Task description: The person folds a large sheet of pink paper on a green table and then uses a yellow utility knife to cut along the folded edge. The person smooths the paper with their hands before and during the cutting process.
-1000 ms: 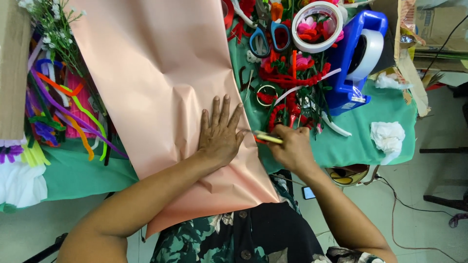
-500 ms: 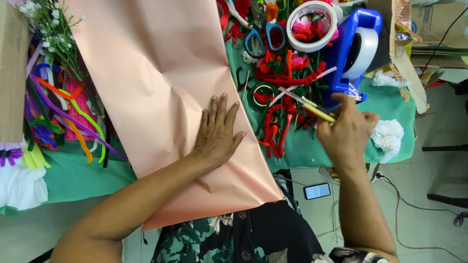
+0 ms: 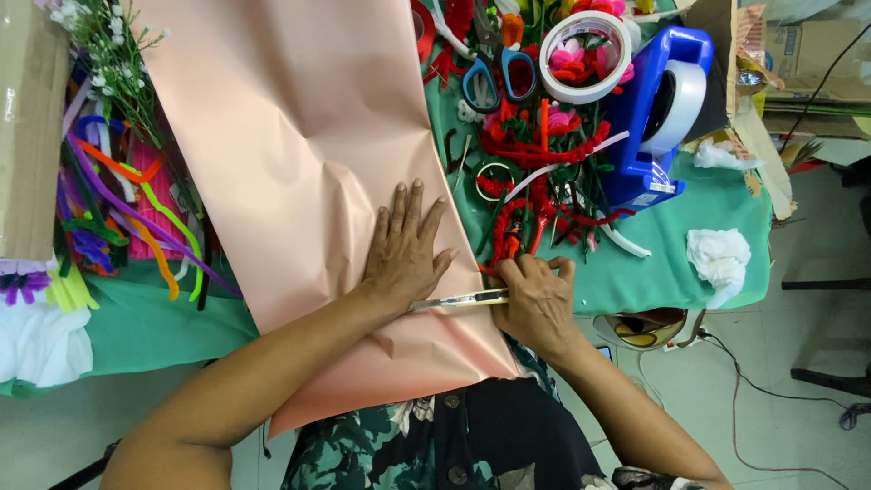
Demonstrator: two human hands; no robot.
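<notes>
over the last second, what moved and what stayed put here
The right hand, holding the yellow utility knife, swung out toward the blue tape dispenser, then came back to the pink paper sheet's edge. The left hand stayed flat on the sheet.

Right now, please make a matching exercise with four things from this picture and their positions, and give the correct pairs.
Things:
1. left hand
2. right hand
3. scissors
4. tape dispenser

Positions:
A. far side of the table, blue handles
B. flat on the pink paper
C. blue, right of the red craft pile
D. holding a cutter at the paper's right edge

Pairs: 1-B, 2-D, 3-A, 4-C
</notes>
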